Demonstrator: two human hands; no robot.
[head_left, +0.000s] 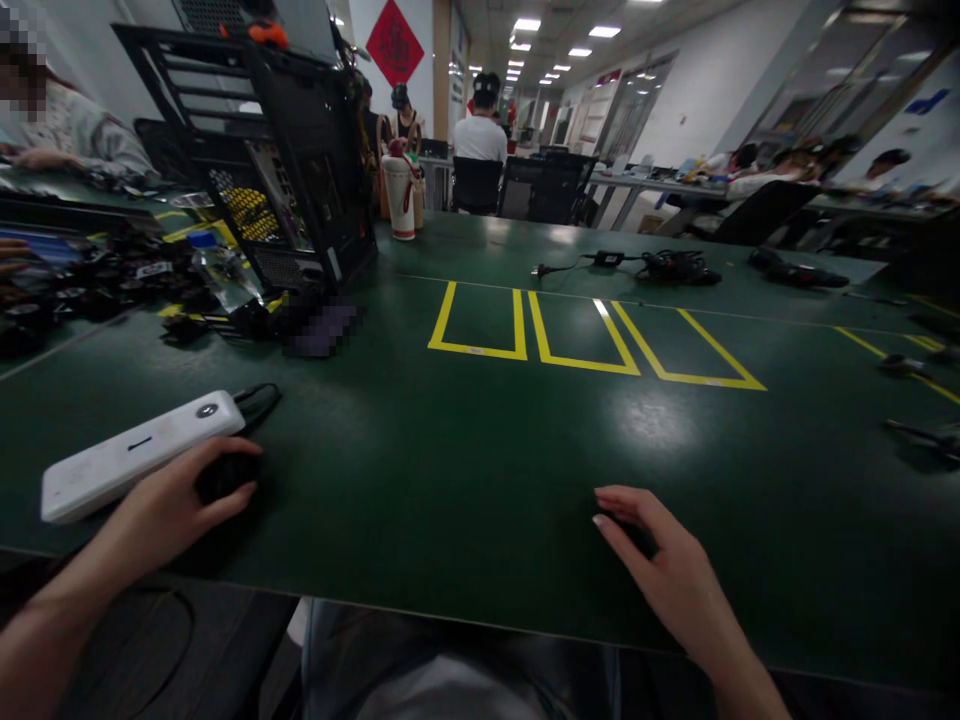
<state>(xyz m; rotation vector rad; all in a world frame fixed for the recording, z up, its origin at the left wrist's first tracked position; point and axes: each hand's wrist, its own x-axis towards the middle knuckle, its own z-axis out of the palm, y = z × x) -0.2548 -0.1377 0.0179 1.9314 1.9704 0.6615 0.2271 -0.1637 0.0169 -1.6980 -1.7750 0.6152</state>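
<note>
My left hand (176, 505) rests near the front edge of the dark green table (480, 450), its fingers curled around a small black object (225, 476) that I cannot name. A white power bank (131, 455) with a black cable lies right beside that hand. My right hand (660, 560) lies on the table at the lower right, fingers bent over something small and dark (626, 527) that is mostly hidden.
Three yellow tape boxes (585, 335) mark the table's middle. An open black computer case (285, 160) stands at the back left beside a white cup (399, 195). Black adapters and cables (660, 265) lie at the far right. People sit at other tables.
</note>
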